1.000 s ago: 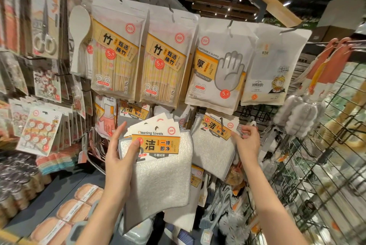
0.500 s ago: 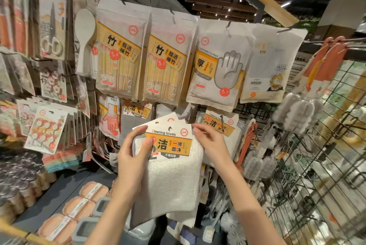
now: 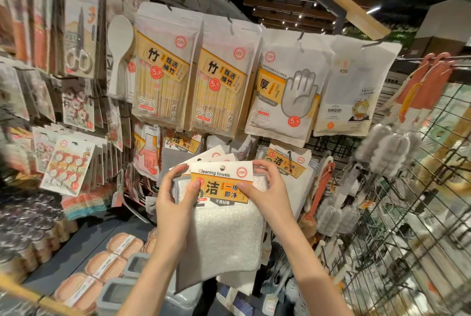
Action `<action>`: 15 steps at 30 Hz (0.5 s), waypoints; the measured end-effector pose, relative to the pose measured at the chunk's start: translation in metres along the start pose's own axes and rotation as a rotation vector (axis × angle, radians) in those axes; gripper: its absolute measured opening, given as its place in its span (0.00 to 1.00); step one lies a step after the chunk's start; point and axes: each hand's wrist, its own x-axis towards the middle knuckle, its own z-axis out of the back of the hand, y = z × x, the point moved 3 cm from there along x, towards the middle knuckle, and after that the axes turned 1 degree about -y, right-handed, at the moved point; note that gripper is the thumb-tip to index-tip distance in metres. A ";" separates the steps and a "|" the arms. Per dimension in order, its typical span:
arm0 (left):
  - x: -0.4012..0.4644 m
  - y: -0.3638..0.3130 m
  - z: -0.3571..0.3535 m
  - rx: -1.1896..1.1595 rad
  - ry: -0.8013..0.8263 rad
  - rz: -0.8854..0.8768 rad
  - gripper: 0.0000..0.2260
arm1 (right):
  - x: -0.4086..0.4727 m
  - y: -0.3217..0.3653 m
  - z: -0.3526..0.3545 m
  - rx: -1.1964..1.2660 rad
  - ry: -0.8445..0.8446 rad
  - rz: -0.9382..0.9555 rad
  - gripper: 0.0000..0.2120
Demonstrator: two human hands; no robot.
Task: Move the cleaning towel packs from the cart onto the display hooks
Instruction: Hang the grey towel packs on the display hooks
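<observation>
Two hands pinch the stack of cleaning towel packs [image 3: 221, 213] at its header card [image 3: 221, 180]: left hand [image 3: 175, 201] gripping the left edge, right hand [image 3: 267, 193] the right. We hold it before the display, beside hung packs [image 3: 288, 165]. Below our grip, soft, light cloth droops; the stiff card with its hang hole [image 3: 222, 167] is, we judge, the place to hold.

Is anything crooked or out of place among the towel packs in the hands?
Yes. The left hand and right hand hold several towel packs whose header cards are fanned out, not stacked square. The hang hole shows only on the front card, so the cards are not lined up for a hook.
</observation>
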 end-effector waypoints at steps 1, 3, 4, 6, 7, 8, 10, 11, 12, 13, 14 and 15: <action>0.000 0.000 0.000 -0.010 -0.005 0.002 0.13 | -0.001 -0.002 -0.002 0.004 0.007 -0.015 0.22; 0.000 0.001 0.000 -0.018 -0.010 0.007 0.14 | -0.001 -0.005 -0.003 -0.008 -0.008 -0.030 0.22; 0.000 0.001 -0.001 -0.016 -0.008 0.011 0.14 | -0.001 -0.006 -0.002 -0.008 -0.023 -0.032 0.22; 0.000 0.000 -0.001 -0.006 -0.001 0.012 0.15 | -0.001 -0.007 0.000 0.004 -0.054 -0.045 0.21; 0.000 0.000 0.000 0.007 -0.002 0.016 0.16 | -0.001 -0.008 0.001 0.011 -0.067 -0.050 0.21; 0.001 0.000 0.000 0.025 -0.005 0.013 0.16 | 0.000 -0.009 0.002 0.019 -0.079 -0.054 0.22; 0.003 0.000 0.002 0.039 -0.003 0.000 0.15 | 0.001 -0.012 0.007 0.022 -0.113 -0.045 0.22; 0.004 -0.001 0.002 0.032 0.001 -0.001 0.14 | 0.002 -0.013 0.010 0.025 -0.131 -0.039 0.22; 0.005 -0.001 0.002 0.025 0.005 -0.010 0.13 | 0.003 -0.015 0.013 0.033 -0.146 -0.036 0.22; 0.006 -0.001 0.003 0.022 0.005 -0.024 0.12 | 0.004 -0.017 0.017 0.040 -0.157 -0.034 0.22; 0.007 -0.002 0.004 0.022 0.007 -0.036 0.11 | 0.005 -0.019 0.021 0.043 -0.167 -0.032 0.21; 0.008 -0.001 0.006 0.032 0.007 -0.051 0.11 | 0.006 -0.022 0.025 0.043 -0.176 -0.034 0.21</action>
